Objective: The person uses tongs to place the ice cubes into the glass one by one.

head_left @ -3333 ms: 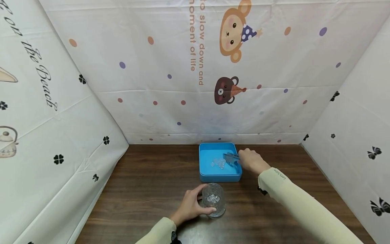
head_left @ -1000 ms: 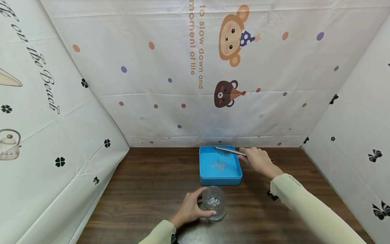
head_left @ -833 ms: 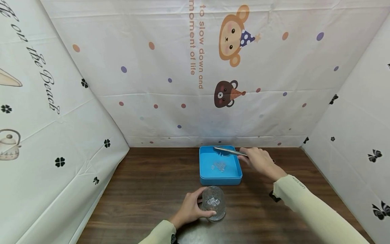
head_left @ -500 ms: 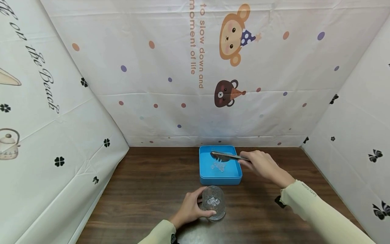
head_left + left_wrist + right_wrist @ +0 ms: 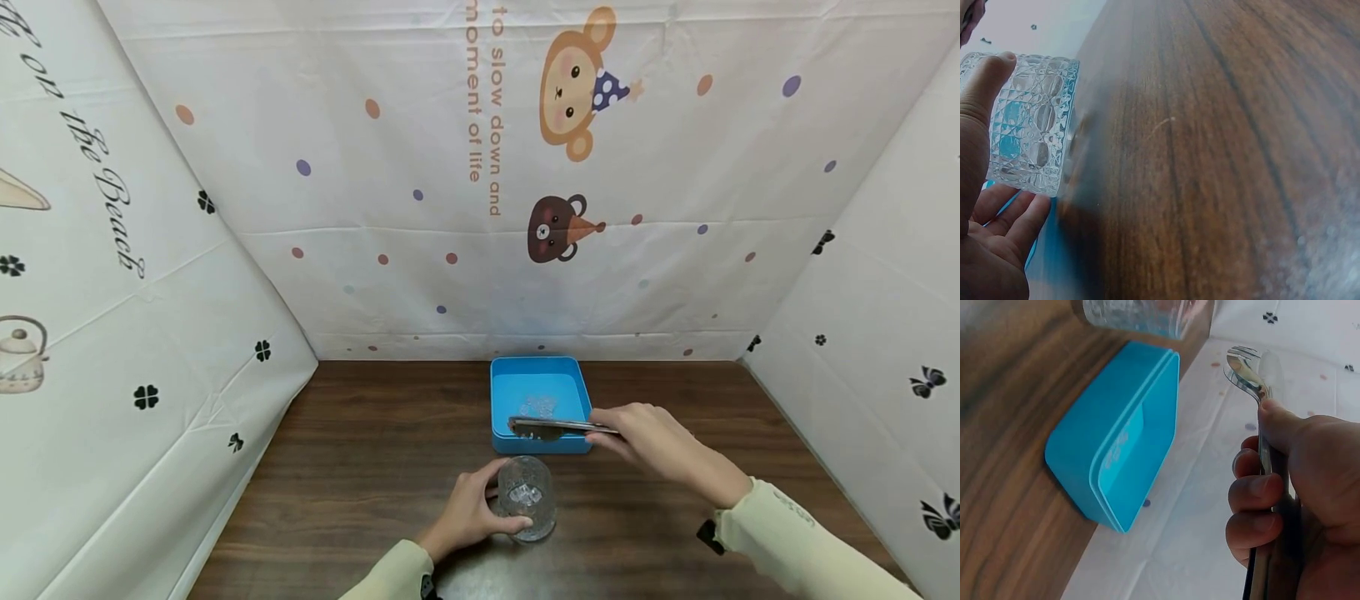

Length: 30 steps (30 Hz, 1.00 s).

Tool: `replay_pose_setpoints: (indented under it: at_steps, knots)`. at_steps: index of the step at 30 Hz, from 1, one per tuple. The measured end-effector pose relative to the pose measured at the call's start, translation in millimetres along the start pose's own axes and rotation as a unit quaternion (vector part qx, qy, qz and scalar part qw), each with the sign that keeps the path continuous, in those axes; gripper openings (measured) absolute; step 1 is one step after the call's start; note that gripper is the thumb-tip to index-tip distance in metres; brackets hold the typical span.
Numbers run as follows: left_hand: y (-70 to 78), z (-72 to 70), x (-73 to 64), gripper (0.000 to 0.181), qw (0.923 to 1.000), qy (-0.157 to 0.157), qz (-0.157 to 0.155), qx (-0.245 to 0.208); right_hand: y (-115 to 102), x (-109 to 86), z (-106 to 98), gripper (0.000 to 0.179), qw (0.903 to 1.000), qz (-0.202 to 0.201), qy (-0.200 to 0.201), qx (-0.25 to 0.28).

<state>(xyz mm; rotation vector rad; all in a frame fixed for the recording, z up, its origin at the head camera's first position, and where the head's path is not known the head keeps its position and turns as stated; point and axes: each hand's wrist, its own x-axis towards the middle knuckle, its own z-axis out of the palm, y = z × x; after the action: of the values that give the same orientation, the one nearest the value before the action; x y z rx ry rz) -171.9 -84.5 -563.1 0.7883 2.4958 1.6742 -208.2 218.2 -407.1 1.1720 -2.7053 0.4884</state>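
Observation:
With thumb and fingers spread around it, my left hand (image 5: 472,510) grips a clear patterned glass tumbler (image 5: 529,521) on the table. Some clear ice-like pieces (image 5: 524,495) show inside the tumbler. My right hand (image 5: 660,442) holds metal tongs (image 5: 551,428) level over the front rim of a blue box (image 5: 504,443), a little above the tumbler. In the right wrist view, the tongs' ends (image 5: 1244,372) look like a spoon and a fork; whether a piece sits between them I cannot tell. More clear pieces (image 5: 538,406) lie in the box.
A dark wood table (image 5: 375,450) carries everything. White printed cloth (image 5: 420,225) stands as a wall behind, with further cloth walls to the left and right. The blue box sits just behind the tumbler, near the back cloth.
The right hand has brought the tongs from the back of the box forward over its front rim, towards the tumbler. The left hand and tumbler have stayed in place.

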Motion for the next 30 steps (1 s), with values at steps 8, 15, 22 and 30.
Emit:
replay_pose_setpoints:
  at_steps: [8,15,22,30]
  knots:
    - [1.1,-0.2,-0.4,0.077,1.0,0.002,-0.008,0.003,-11.0,-7.6,4.8,0.024,0.9996,-0.005,-0.027,0.0]
    - [2.5,-0.4,-1.6,0.084,0.9996,0.002,-0.016,0.025,-16.1,-8.8,4.9,0.024,0.9992,-0.003,-0.04,0.008]
    - [1.7,-0.8,-1.0,0.082,0.9992,0.001,-0.018,0.035,-16.5,-10.6,6.1,0.023,0.9989,-0.006,-0.044,0.012]
    - [0.7,-0.9,-0.8,0.081,0.9994,-0.001,-0.015,0.031,-15.0,-12.1,7.3,0.024,0.9986,-0.001,-0.05,0.016]
